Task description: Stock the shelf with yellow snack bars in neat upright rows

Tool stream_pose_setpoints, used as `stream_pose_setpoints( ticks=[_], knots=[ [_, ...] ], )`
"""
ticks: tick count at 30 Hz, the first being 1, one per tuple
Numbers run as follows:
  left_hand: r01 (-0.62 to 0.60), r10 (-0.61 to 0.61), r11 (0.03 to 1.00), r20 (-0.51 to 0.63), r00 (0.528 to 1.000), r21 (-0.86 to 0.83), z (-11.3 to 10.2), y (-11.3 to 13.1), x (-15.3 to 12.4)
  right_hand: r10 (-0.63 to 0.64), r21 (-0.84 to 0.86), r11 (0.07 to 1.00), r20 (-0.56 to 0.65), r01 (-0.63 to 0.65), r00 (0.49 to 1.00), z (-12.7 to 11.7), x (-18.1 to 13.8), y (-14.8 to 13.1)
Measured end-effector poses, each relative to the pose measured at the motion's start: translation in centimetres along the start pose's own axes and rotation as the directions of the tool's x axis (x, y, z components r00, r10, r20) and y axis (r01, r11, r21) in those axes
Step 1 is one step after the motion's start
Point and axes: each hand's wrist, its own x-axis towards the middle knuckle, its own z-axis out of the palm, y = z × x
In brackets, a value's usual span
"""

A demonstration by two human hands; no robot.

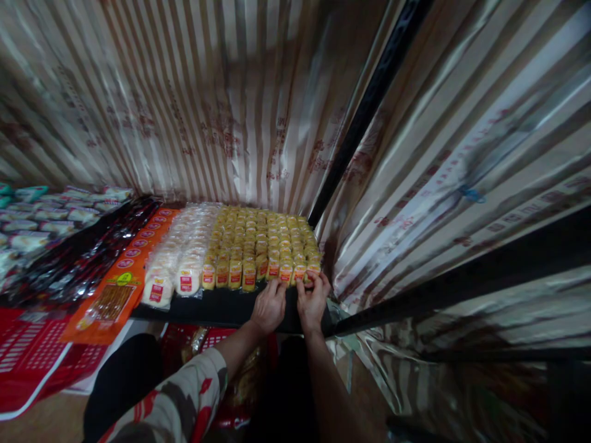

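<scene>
My camouflage sleeve (184, 394) lay nearest, below the black shelf (217, 309); my left hand (268, 306) and right hand (313, 301) sat side by side at its front edge, fingers curled onto the front row of yellow packets (258, 246); whether either pinched one, I could not tell. White packets (184, 258) lay just left.

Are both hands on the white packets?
No, the left hand and right hand rest at the front row of yellow packets.

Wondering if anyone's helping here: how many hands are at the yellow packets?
2. The left hand is at the front row of yellow packets; the right hand is beside it, nearer the striped wall. No others show.
</scene>
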Motion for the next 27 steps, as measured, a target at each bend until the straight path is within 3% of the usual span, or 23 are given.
stream_pose_setpoints(
  ticks=[4, 8, 14, 20, 24, 27],
  knots=[
    [0.011, -0.011, 1.000, 0.010, 1.000, -0.019, -0.4, 0.1, -0.1, -0.010, 0.044, 0.999, -0.027, 0.012, 1.000, 0.1, 0.0, 0.3],
    [0.019, -0.019, 0.999, 0.016, 1.000, -0.035, -0.7, 0.2, -0.1, 0.057, 0.034, 0.998, -0.032, -0.056, 0.998, 0.1, -0.1, 0.4],
    [0.008, -0.009, 0.999, -0.018, 1.000, -0.033, -1.2, 0.4, -0.3, -0.021, -0.027, 0.999, -0.059, 0.019, 0.998, -0.1, 0.0, 0.3],
    [0.008, 0.009, 0.993, -0.140, 0.990, 0.120, -5.0, 0.3, 0.1, -0.008, -0.031, 1.000, -0.046, 0.006, 0.999, 0.0, 0.0, 0.5],
    [0.109, -0.052, 0.972, -0.261, 0.964, 0.206, -7.7, -1.3, 2.2, -0.002, -0.017, 1.000, -0.041, 0.001, 0.999, 0.0, 0.0, 0.3],
    [0.137, -0.073, 0.958, -0.245, 0.967, 0.253, -8.5, -2.6, 3.6, -0.016, -0.008, 1.000, -0.035, 0.016, 0.999, -0.1, 0.0, 0.2]
  ],
)
